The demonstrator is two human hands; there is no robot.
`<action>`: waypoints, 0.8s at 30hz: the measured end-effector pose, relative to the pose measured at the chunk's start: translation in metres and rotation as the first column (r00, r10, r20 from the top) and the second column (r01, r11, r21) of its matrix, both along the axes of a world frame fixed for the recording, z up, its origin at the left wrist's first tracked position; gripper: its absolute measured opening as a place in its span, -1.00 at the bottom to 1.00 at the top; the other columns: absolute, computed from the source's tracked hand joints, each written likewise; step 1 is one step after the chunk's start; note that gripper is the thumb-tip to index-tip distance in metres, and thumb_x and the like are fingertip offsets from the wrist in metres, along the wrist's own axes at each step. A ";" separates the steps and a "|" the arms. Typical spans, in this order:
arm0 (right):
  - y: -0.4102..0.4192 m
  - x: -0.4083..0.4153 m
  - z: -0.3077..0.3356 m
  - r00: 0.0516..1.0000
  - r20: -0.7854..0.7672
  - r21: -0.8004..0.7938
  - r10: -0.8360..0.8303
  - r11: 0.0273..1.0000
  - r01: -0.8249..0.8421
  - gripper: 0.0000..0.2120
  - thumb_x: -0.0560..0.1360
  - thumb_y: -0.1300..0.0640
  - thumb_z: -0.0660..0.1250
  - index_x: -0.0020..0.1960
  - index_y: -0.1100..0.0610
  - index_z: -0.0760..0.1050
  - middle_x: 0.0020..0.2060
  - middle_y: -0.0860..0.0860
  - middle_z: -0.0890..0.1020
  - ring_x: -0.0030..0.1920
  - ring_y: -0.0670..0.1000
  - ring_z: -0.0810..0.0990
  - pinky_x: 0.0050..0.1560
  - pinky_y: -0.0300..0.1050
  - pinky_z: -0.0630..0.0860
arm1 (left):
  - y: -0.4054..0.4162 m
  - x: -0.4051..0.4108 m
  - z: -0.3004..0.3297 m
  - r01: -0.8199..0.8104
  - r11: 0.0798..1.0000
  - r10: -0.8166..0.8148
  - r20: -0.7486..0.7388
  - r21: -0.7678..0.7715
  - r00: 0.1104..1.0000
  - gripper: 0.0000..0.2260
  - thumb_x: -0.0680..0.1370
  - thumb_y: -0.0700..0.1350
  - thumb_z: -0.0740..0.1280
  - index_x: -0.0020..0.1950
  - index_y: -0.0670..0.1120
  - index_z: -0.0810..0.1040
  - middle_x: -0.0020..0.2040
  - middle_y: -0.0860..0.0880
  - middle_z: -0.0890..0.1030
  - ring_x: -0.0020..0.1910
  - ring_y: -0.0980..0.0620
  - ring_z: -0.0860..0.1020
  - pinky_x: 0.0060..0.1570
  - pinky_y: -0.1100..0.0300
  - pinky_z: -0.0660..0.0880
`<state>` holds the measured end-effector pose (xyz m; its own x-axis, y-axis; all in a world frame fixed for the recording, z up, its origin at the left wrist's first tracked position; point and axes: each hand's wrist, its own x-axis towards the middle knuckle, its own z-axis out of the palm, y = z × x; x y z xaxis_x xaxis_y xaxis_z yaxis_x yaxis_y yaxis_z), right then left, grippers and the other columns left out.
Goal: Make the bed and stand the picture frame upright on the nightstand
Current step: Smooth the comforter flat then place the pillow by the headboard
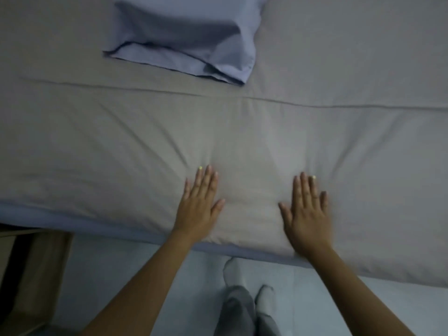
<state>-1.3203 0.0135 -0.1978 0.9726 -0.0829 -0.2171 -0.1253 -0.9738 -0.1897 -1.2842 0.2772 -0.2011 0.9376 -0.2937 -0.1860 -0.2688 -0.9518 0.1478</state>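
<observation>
A grey duvet lies spread across the bed, with light creases near its close edge. Both palms press flat on it near that edge: my left hand and my right hand, fingers spread, holding nothing. A blue pillow lies at the top on the grey sheet, beyond the duvet's upper hem. No picture frame is in sight.
A light wooden nightstand shows partly at the lower left, beside the bed. My legs in grey trousers and socks stand on the pale floor close to the bed's side.
</observation>
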 end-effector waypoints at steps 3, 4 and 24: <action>0.003 0.000 0.001 0.999 0.026 -0.046 -0.035 0.998 0.036 -0.27 0.56 -0.25 -0.21 0.54 0.21 0.06 0.53 0.11 0.13 0.54 0.12 0.06 0.46 0.19 0.05 | 0.012 -0.002 0.008 0.088 0.996 -0.088 -0.007 -0.021 0.996 -0.39 0.60 0.15 0.02 0.56 -0.15 0.11 0.57 -0.08 0.09 0.55 -0.06 0.08 0.47 -0.11 0.12; 0.007 0.001 0.005 0.998 0.036 -0.054 -0.055 0.997 0.057 -0.27 0.55 -0.24 -0.17 0.54 0.22 0.07 0.53 0.13 0.15 0.54 0.14 0.07 0.46 0.22 0.06 | 0.018 0.001 0.013 0.099 0.995 -0.099 -0.003 -0.015 0.995 -0.39 0.60 0.16 0.00 0.56 -0.15 0.12 0.57 -0.07 0.11 0.55 -0.06 0.09 0.47 -0.12 0.15; 0.345 0.074 0.025 0.989 0.127 -0.003 -0.080 0.997 0.081 -0.26 0.53 -0.20 -0.10 0.52 0.29 0.10 0.51 0.21 0.16 0.52 0.22 0.10 0.45 0.27 0.03 | 0.374 0.068 0.026 -0.118 0.989 0.114 0.044 0.091 0.992 -0.39 0.56 0.14 0.04 0.52 -0.18 0.23 0.52 -0.13 0.25 0.50 -0.20 0.22 0.36 -0.23 0.25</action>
